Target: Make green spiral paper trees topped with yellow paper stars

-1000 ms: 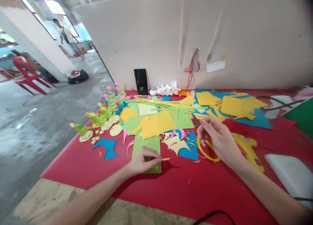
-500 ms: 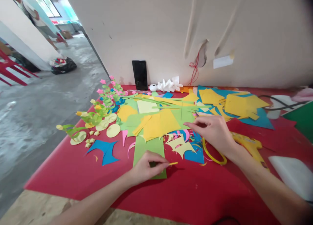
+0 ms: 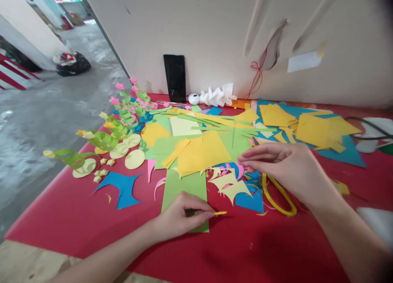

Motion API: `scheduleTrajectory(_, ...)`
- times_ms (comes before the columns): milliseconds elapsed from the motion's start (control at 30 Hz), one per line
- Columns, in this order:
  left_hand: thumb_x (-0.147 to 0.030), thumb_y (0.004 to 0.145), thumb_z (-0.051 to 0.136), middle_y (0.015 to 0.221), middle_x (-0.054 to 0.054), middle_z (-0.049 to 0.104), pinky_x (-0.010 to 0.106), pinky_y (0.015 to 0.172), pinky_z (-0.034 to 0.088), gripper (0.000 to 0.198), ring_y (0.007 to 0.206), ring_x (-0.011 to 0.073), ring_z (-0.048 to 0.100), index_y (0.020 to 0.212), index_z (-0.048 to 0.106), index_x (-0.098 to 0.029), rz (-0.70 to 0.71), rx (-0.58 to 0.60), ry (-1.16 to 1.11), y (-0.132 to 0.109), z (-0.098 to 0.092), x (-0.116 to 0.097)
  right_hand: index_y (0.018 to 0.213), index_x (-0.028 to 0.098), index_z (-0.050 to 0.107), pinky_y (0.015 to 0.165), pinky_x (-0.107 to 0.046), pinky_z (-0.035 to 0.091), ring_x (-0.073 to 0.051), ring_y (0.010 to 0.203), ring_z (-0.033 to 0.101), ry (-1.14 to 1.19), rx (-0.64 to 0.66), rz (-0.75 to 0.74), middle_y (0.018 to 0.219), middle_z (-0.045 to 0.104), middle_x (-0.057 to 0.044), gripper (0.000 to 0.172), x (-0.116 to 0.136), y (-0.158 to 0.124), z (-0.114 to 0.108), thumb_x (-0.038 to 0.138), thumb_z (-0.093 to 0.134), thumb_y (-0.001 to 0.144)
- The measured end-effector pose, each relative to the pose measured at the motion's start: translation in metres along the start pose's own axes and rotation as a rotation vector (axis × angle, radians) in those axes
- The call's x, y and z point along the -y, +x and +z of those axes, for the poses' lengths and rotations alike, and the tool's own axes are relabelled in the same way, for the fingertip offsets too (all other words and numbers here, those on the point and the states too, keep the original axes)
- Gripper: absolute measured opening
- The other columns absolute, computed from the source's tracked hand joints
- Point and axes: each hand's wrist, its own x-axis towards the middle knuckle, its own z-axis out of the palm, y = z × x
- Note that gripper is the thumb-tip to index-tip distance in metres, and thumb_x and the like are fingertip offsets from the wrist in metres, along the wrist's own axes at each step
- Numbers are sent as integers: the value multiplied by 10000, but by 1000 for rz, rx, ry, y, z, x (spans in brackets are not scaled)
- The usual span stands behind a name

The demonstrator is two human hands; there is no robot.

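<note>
My left hand (image 3: pixel 184 215) rests on the near end of a green paper sheet (image 3: pixel 181 184) and pinches a small yellow paper strip (image 3: pixel 220 213) between thumb and fingers. My right hand (image 3: pixel 285 166) lies low over the table with its fingers stretched out to the left, their tips at the pink and blue scraps (image 3: pixel 236 170). The yellow-handled scissors (image 3: pixel 278 195) lie under that hand, with the handle loop showing below it. Pale yellow cut shapes (image 3: pixel 229 184) sit between my hands.
The red table (image 3: pixel 245 250) holds yellow sheets (image 3: pixel 199 152), more yellow on blue paper (image 3: pixel 316 129), paper spirals on discs (image 3: pixel 101 141), a blue cut-out (image 3: pixel 121 189), a black phone (image 3: pixel 175 78) against the board and a glue gun (image 3: pixel 340 187) behind my right arm.
My right hand has lowered the scissors, flattened and reached left over the scraps. The left hand keeps its pinch on the strip. The view has moved closer and tilted down.
</note>
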Motion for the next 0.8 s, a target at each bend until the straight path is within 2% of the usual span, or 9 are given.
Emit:
scheduleTrajectory(167,-209,851,548,682,97,720,181,526,436,228,553,96,590,809,736,-88,-2,18,-6,0,0,-1,672,218,688,505,-170,546,-161,595,685,-99,-140,30,626,706,4,216,2,-9,4,376,796,573)
scheduleTrajectory(300,-212,859,541,666,92,710,173,527,431,242,550,91,581,798,733,-79,2,26,-7,-1,-1,-2,644,207,647,392,-158,444,-103,453,587,-168,-164,-22,501,622,24,213,3,-12,6,398,741,656)
scheduleTrajectory(400,-213,857,541,659,87,708,178,532,435,239,551,93,583,793,732,-83,3,25,-7,-1,-1,-2,839,229,647,429,-154,442,-70,428,525,-173,-110,-75,479,571,53,190,3,-11,6,408,634,775)
scheduleTrajectory(467,-215,857,539,650,82,706,182,528,435,239,547,96,584,791,731,-89,1,27,-9,-1,-2,-3,998,241,615,482,-166,484,-79,471,562,-159,-63,-94,555,618,46,243,2,-10,6,408,572,827)
scheduleTrajectory(533,-219,858,537,643,79,704,185,524,434,241,545,97,584,787,730,-93,-1,27,-11,0,-1,-3,1077,232,589,520,-197,529,-110,547,630,-110,-29,-91,682,685,8,295,3,-10,7,408,545,844)
scheduleTrajectory(600,-220,855,541,645,82,705,186,522,433,238,547,99,585,786,729,-92,-4,26,-13,0,-1,-3,1034,212,612,495,-218,535,-127,521,633,-99,-73,-98,666,687,-4,297,4,-11,7,421,565,828)
scheduleTrajectory(700,-218,853,545,666,92,711,187,527,438,235,557,101,592,792,730,-88,-8,24,-15,-1,-1,-4,859,213,666,411,-226,465,-102,365,502,-216,-213,-140,444,541,46,222,2,-8,4,417,627,782)
scheduleTrajectory(767,-218,855,543,689,97,718,189,538,447,236,571,103,601,797,731,-89,-12,23,-15,-1,-1,-3,888,239,696,455,-244,474,-110,407,521,-302,-213,-155,509,588,37,182,-4,-4,-2,321,686,725)
scheduleTrajectory(800,-217,856,541,701,100,721,189,543,451,236,578,105,606,798,731,-90,-14,23,-16,-1,-1,-3,973,260,696,514,-262,506,-129,483,580,-318,-176,-151,648,667,17,273,-8,-2,-5,262,698,699)
